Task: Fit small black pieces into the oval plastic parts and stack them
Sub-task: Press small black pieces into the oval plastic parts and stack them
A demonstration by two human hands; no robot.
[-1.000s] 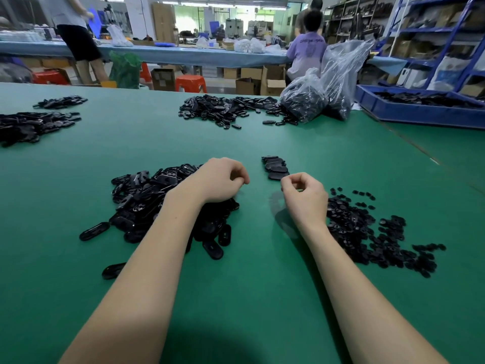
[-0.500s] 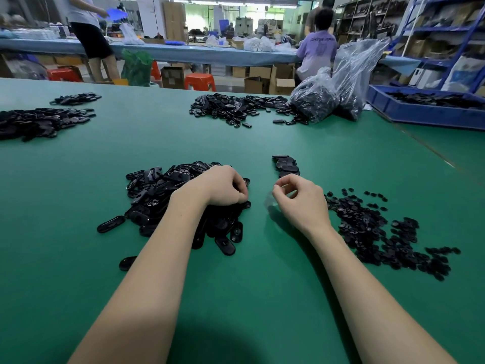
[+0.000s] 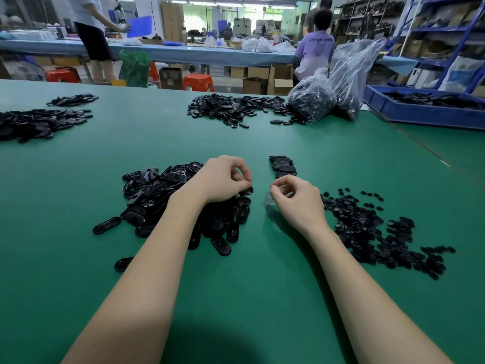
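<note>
My left hand (image 3: 223,179) rests on a heap of black oval plastic parts (image 3: 157,195), fingers curled, fingertips pinching one oval part (image 3: 247,191) at the heap's right edge. My right hand (image 3: 296,198) hovers just right of it, fingers curled, thumb and forefinger bent towards each other. I cannot see whether they pinch anything. A loose pile of small black pieces (image 3: 367,227) lies to the right of that hand. A short stack of oval parts (image 3: 283,165) lies just beyond both hands.
On the green table (image 3: 236,298) more heaps of black parts lie far left (image 3: 39,122) and at the back middle (image 3: 231,107). Clear bags of parts (image 3: 315,101) and a blue tray (image 3: 425,109) stand at the back right. People work at a bench behind.
My left hand's fingers have curled down onto an oval part at the heap's edge. My right hand has stayed almost in place, its thumb and forefinger opening slightly.
</note>
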